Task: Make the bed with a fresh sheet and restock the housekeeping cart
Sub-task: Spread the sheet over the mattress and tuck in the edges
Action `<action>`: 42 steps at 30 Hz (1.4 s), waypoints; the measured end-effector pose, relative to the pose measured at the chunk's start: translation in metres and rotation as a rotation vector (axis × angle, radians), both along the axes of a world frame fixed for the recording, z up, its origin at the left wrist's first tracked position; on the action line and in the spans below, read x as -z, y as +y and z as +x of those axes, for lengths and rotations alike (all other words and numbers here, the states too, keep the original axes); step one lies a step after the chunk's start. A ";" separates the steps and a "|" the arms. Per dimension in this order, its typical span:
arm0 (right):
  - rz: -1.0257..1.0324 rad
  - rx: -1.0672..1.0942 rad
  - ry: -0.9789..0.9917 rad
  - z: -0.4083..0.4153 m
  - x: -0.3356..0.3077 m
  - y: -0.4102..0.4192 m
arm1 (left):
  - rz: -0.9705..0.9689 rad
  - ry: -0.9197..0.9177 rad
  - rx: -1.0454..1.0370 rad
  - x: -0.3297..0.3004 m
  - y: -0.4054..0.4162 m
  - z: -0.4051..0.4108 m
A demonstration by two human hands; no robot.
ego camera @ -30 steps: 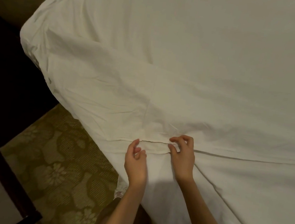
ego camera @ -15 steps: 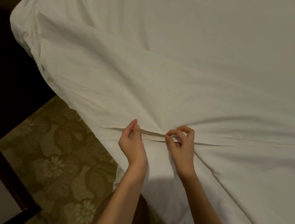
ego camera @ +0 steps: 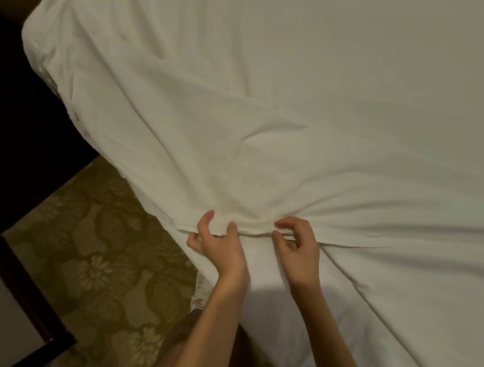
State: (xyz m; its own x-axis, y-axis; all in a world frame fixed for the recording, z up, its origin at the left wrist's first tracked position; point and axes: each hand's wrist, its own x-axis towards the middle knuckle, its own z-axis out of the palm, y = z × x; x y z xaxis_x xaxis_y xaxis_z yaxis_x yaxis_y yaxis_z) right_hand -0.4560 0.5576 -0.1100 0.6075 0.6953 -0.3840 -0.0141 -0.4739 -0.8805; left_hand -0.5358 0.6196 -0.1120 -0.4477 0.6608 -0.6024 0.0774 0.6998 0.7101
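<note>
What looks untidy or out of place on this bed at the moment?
The sheet is not smooth: creases fan out from where the left hand and right hand pinch its hem. At the far left corner it bunches loosely. No stain or tear shows.

Dim, warm light; soft focus, wide-angle bending at edges.
</note>
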 end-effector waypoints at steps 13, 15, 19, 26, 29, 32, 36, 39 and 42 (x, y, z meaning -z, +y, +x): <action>0.200 0.040 0.029 0.060 -0.092 0.081 | 0.269 -0.114 -0.277 -0.040 0.119 0.004; 0.203 0.060 0.019 0.076 -0.107 0.100 | 0.403 -0.068 -0.254 -0.062 0.160 0.014; 0.221 0.123 -0.026 0.115 -0.135 0.144 | 0.606 0.004 -0.138 -0.110 0.235 0.048; 0.217 0.189 -0.134 0.207 -0.171 0.223 | 0.899 0.016 0.408 -0.185 0.379 0.148; 0.211 0.208 -0.252 0.274 -0.177 0.271 | 0.961 0.126 0.753 -0.205 0.455 0.222; 0.127 -0.001 -0.311 0.335 -0.168 0.316 | 0.874 0.263 1.281 -0.203 0.519 0.282; -0.097 -0.243 -0.472 0.331 -0.130 0.348 | 0.802 0.759 1.758 -0.156 0.542 0.280; -0.238 -0.363 -0.585 0.298 -0.097 0.341 | 0.782 0.754 1.735 -0.110 0.544 0.233; -0.327 -0.421 -0.602 0.278 -0.073 0.343 | 0.666 0.723 1.627 -0.074 0.557 0.183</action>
State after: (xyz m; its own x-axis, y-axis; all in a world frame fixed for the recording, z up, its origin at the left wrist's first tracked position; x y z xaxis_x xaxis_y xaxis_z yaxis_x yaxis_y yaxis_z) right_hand -0.1780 0.9001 -0.0370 0.4868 0.8212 -0.2979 0.6564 -0.5689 -0.4956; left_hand -0.3531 1.1768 -0.0378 0.7466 0.6551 -0.1159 0.6510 -0.6835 0.3302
